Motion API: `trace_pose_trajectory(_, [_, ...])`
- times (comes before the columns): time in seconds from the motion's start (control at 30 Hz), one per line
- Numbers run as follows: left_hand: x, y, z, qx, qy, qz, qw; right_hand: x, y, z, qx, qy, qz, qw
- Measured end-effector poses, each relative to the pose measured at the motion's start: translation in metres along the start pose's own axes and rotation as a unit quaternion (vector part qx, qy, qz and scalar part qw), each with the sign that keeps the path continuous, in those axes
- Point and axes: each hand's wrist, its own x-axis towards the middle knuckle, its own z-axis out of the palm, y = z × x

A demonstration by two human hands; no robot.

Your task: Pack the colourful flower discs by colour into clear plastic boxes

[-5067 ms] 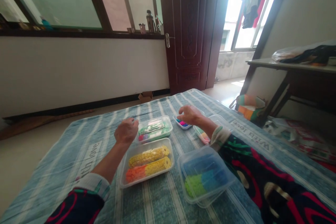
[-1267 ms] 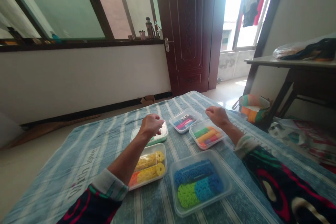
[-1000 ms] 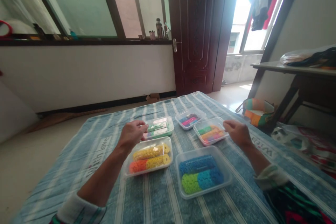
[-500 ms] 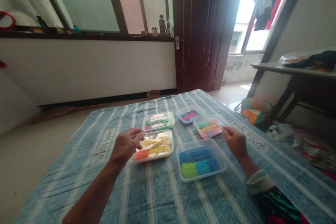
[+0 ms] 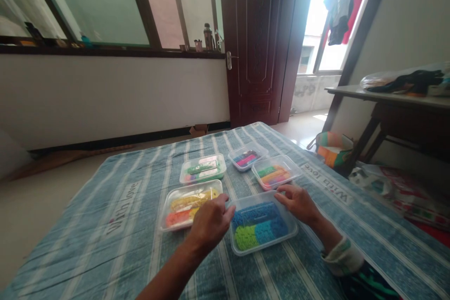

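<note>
A clear plastic box (image 5: pixel 262 246) with bright blue, light blue and lime-green knitted-looking pieces lies in front of me. My left hand (image 5: pixel 213 218) is at its left rim, thumb and fingers slightly apart. At the far right corner of the same box is my right hand (image 5: pixel 298 204), its fingertips at the rim and its fingers apart. No firm grip shows in either hand. Partly behind my left hand lies a lidded box (image 5: pixel 165 201) with yellow and orange pieces. Just beyond my right hand stands a box (image 5: pixel 276 172) with green, orange and pink pieces.
Farther back are a box (image 5: pixel 203 168) with green and pinkish pieces and a box (image 5: pixel 248 155) with purple and pink ones. All rest on a blue striped cloth (image 5: pixel 140 243). A dark door (image 5: pixel 256 47) stands behind; a side table (image 5: pixel 404 95) is at right.
My left hand has moved right, from the yellow-and-orange box to the blue-and-green box. My right hand has come inward to that box's far right corner. The view has shifted slightly.
</note>
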Motion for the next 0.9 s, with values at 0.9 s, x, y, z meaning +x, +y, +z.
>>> trace_pose_trajectory(0.9, [-0.011,0.006,0.022,0.062,-0.073,-0.079,0.992,-0.008,-0.008,-0.002,-0.096,-0.011,-0.010,0.995])
